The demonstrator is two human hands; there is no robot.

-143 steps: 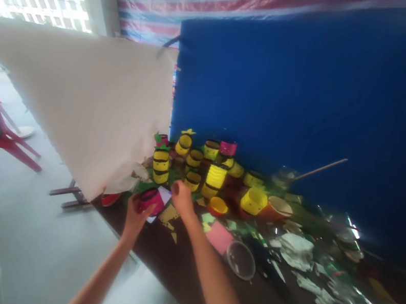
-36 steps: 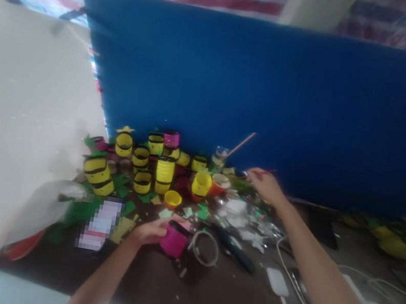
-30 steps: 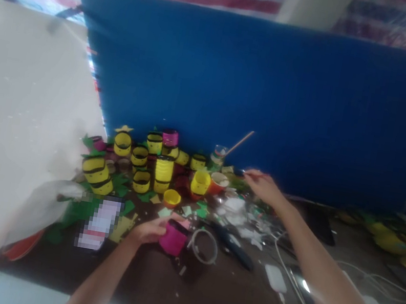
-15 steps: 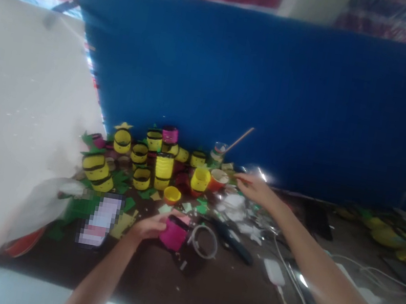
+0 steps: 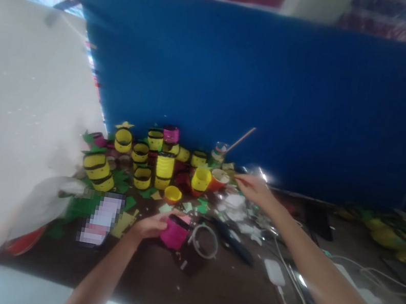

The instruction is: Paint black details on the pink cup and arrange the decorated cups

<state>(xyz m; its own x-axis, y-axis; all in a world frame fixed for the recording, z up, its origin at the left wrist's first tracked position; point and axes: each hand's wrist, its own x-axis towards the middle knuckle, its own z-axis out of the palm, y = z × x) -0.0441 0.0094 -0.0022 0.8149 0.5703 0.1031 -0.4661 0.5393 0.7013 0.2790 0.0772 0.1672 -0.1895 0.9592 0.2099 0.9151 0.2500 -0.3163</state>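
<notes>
My left hand [image 5: 154, 225] is closed on a magenta piece [image 5: 174, 232] with a black band along its top, held low over the dark table. My right hand [image 5: 253, 187] reaches out to the back, right of an orange cup [image 5: 218, 179]; its fingers are pressed together, and what they hold, if anything, is too small to tell. A yellow cup [image 5: 201, 179] and a small yellow bowl [image 5: 172, 194] stand between the hands. Several yellow rings with black bands, such as one tall yellow piece [image 5: 164, 167], are grouped at the back left.
A phone [image 5: 102, 219] lies left of my left hand. A coiled white cable [image 5: 204, 241], a dark tool [image 5: 234, 243] and a white charger [image 5: 274, 272] lie in front. A glass jar [image 5: 219, 153] with a stick stands by the blue board [image 5: 237, 85].
Almost nothing differs. The whole view has shifted very slightly, and both hands keep the same poses and places.
</notes>
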